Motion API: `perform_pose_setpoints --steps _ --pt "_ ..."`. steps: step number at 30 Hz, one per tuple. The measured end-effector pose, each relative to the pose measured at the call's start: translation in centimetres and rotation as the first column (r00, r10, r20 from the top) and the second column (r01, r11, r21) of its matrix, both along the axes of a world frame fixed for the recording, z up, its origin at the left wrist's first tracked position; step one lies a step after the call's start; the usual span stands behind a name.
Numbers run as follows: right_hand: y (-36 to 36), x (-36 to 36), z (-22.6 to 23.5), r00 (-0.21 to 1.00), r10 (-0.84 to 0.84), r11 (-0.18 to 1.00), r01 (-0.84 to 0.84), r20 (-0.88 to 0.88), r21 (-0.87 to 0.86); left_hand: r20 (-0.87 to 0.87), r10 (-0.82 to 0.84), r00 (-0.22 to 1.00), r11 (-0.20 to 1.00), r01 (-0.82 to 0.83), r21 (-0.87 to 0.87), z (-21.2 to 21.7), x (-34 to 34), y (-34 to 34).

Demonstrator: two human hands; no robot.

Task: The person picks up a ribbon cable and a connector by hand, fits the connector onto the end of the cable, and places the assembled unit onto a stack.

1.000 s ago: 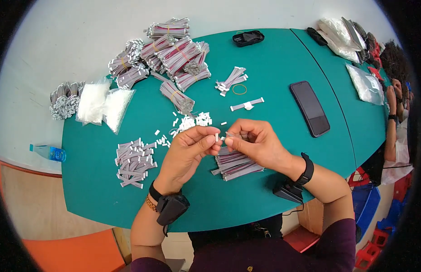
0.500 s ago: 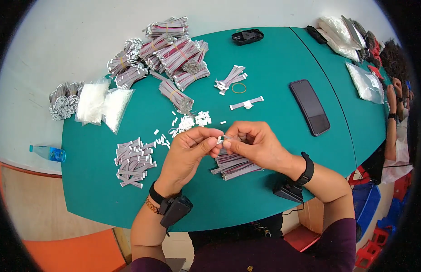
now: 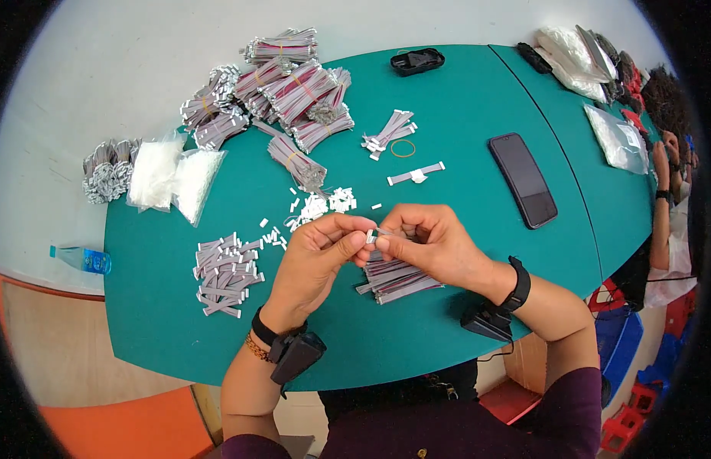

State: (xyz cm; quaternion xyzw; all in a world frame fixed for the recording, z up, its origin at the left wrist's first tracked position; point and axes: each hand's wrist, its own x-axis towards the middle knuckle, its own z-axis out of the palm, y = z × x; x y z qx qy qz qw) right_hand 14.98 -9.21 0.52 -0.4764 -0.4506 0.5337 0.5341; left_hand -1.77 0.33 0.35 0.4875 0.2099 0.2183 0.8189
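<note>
Over the middle of the green table, my left hand and my right hand meet fingertip to fingertip. Between them they pinch a short flat ribbon cable with a small white connector at its end. Just under my right hand lies a loose stack of flat cables. A scatter of small white connectors lies just beyond my fingers. A pile of finished cable pieces sits left of my left hand.
Banded bundles of ribbon cable fill the far left, with clear bags of white parts beside them. A black phone, a rubber band, a black case and a blue bottle are around. Another person's arm shows at right.
Both hands stay together at the same spot; the fingers shift slightly on the small cable and connector. Nothing else on the table has moved.
</note>
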Motion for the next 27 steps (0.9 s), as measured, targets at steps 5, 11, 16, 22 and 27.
perform_pose_setpoints --steps 5,11,16,22,27 --pt "-0.02 -0.03 0.08 1.0 -0.001 1.0 0.002 -0.016 0.007 0.0 0.006 1.0 1.0 -0.006 0.002 -0.01 -0.03 -0.06" --pt "-0.02 0.05 0.15 1.0 -0.003 1.0 0.003 0.004 0.014 -0.008 0.006 1.0 1.0 -0.006 0.023 0.04 0.01 -0.03" --pt "0.0 -0.02 0.14 1.0 -0.008 1.0 0.008 -0.016 0.022 -0.012 0.01 1.0 1.0 -0.009 0.024 0.06 0.01 -0.07" --pt "-0.03 0.01 0.17 1.0 -0.006 1.0 0.005 0.004 0.024 -0.013 0.007 1.0 0.999 -0.006 0.037 0.06 -0.01 -0.03" --pt "-0.06 0.08 0.24 1.0 -0.002 1.0 0.002 0.006 0.018 -0.027 0.018 0.999 0.998 -0.016 0.062 0.1 0.01 -0.08"
